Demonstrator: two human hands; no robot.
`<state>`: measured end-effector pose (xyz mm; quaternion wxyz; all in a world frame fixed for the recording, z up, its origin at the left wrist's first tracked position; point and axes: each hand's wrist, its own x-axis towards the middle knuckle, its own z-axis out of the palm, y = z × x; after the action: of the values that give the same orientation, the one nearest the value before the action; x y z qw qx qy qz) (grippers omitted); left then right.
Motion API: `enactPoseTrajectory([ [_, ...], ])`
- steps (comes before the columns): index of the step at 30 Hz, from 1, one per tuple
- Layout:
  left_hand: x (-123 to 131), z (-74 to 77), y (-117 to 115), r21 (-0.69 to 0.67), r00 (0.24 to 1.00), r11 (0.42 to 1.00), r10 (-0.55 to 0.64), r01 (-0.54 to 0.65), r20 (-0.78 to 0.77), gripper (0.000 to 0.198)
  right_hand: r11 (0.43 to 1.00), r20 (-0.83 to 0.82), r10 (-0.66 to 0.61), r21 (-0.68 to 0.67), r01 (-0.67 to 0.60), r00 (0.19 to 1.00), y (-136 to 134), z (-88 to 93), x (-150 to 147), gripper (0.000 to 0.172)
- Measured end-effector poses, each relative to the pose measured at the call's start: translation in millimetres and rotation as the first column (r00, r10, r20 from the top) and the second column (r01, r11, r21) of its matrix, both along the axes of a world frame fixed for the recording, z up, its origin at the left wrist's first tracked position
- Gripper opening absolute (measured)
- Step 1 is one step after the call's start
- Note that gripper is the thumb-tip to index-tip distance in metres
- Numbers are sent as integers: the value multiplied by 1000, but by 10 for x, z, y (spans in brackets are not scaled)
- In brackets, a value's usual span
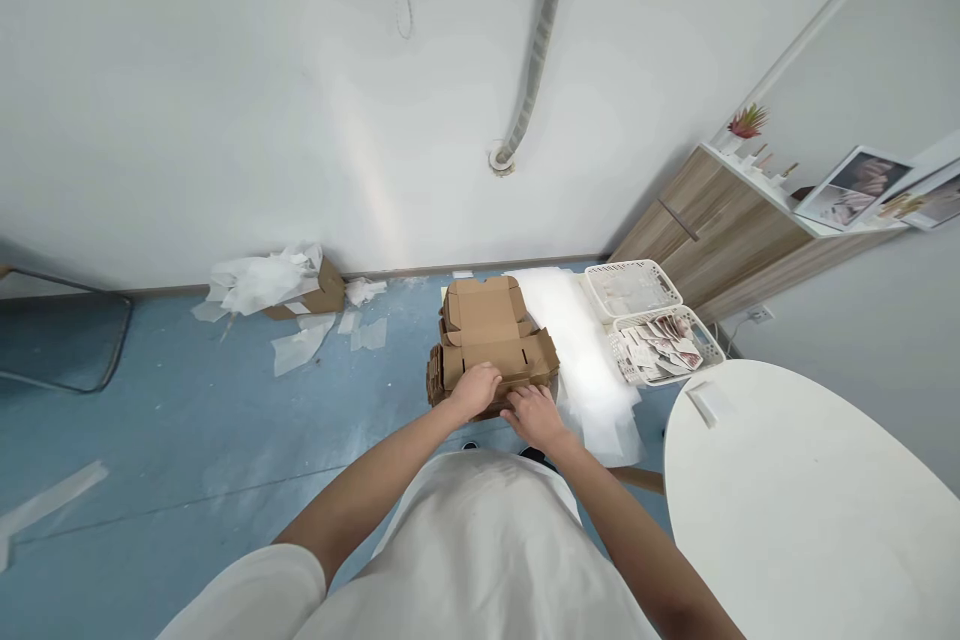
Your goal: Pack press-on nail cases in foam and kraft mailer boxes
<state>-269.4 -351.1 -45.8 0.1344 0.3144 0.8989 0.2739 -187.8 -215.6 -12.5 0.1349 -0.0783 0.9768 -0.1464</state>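
Note:
A stack of flattened brown cardboard boxes (486, 305) lies in front of me. The near cardboard box (504, 358), with dark slots in its panel, is partly folded up. My left hand (478, 390) curls its fingers over the near side of that box, left of the middle. Close to its right, my right hand (534, 415) grips the lower near edge, fingers bent on the cardboard and thumb below. Both hands are closed on the same box. What lies under the fingers is hidden.
White foam sheets (574, 340) lie right of the stack. Beyond them are two white baskets, one holding printed cards (664, 345). A round white table (817, 500) stands at right, a wooden cabinet (735, 220) behind it. Packing scraps fill a carton (326, 288) at left.

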Motion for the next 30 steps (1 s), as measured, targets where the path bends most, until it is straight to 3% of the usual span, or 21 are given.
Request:
enactPoseTrajectory([
  [3, 42, 42, -76, 59, 997, 997, 50, -46, -64, 31, 1000, 15, -22, -17, 23, 1000, 13, -175, 69, 36],
  [6, 114, 74, -146, 121, 988, 988, 114, -101, -105, 25, 960, 45, -120, -248, 128, 992, 146, -229, 53, 49],
  [8, 161, 81, -172, 153, 984, 982, 129, -110, -120, 21, 837, 72, -291, -464, 290, 954, 273, -186, -4, 48],
  [10, 199, 77, -176, 179, 983, 978, 130, -106, -128, 20, 642, 58, -540, -617, 455, 840, 399, -98, -79, 47],
  [11, 214, 72, -170, 191, 983, 976, 129, -102, -133, 20, 585, 47, -619, -638, 501, 784, 451, -47, -118, 46],
  [12, 226, 67, -159, 200, 982, 975, 126, -97, -139, 19, 570, 50, -645, -632, 524, 762, 493, 3, -156, 46],
  [16, 258, 48, -95, 244, 982, 966, 122, -85, -144, 19, 576, 111, -648, -576, 580, 754, 551, 138, -281, 36],
  [18, 268, 42, -65, 268, 983, 959, 126, -87, -131, 20, 550, 142, -658, -579, 601, 739, 539, 153, -321, 35],
  [23, 298, 80, -31, 314, 981, 940, 168, -130, -98, 19, 443, 177, -658, -695, 566, 732, 535, 149, -337, 42],
  [30, 278, 262, -3, 359, 936, 894, 330, -269, -121, 45, 251, 217, -714, -808, 533, 666, 700, 196, -233, 45],
])
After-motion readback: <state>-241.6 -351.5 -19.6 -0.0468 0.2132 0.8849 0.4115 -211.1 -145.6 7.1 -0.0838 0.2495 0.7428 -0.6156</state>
